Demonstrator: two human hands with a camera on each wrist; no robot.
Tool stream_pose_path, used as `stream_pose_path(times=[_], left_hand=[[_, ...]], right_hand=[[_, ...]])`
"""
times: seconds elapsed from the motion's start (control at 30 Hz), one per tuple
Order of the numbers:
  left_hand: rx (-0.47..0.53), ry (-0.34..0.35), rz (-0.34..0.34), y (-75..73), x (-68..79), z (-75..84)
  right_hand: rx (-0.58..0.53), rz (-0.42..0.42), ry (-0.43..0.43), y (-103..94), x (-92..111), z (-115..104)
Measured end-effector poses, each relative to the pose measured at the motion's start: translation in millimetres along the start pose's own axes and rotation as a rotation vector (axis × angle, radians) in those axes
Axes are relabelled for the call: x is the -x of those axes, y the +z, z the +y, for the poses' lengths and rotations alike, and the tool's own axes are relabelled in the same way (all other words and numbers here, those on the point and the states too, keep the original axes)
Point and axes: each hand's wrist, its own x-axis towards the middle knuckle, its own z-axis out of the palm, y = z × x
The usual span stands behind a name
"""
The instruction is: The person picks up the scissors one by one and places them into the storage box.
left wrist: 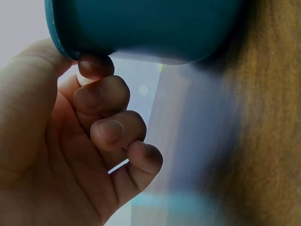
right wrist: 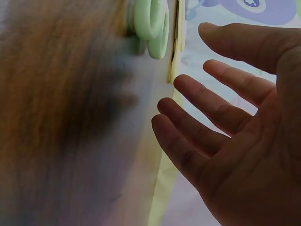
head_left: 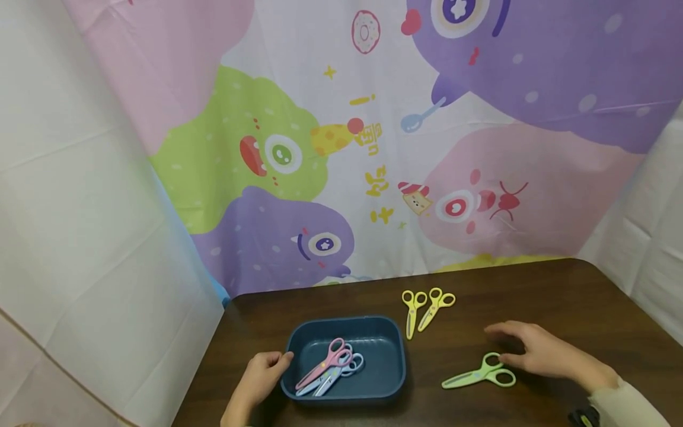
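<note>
A dark blue open box (head_left: pixel 347 400) stands on the table, its left rim pinched between the thumb and index finger of my left hand (head_left: pixel 260 373). In the left wrist view the other fingers curl loosely below that rim. Inside the box, pink scissors (head_left: pixel 320 370) lie across light blue scissors (head_left: pixel 333 379), which look like two pairs partly hidden. Green scissors (head_left: pixel 482 373) lie on the table to the right of the box, blades pointing left. My right hand (head_left: pixel 544 351) hovers by their handles with fingers spread, holding nothing; the right wrist view shows a gap between fingers and handle.
Two pairs of yellow scissors, a left pair (head_left: pixel 413 311) and a right pair (head_left: pixel 434 309), lie behind the box's right corner. The dark wooden table (head_left: pixel 507 296) ends at a printed cloth (head_left: pixel 299 148) at the back. White cloth (head_left: pixel 96 207) hangs at the sides.
</note>
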Motion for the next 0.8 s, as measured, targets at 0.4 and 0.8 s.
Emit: stream_pose_path(times=[0.4, 0.8], left_hand=[[0.006, -0.001, 0.025, 0.3, 0.7, 1.8], [0.017, -0.015, 0.016, -0.1, 1.2, 2.3]], right_hand=[[-0.137, -0.004, -0.048, 11.1, 7.2, 4.1], [-0.204, -0.023, -0.037, 16.2, 7.4, 3.1]])
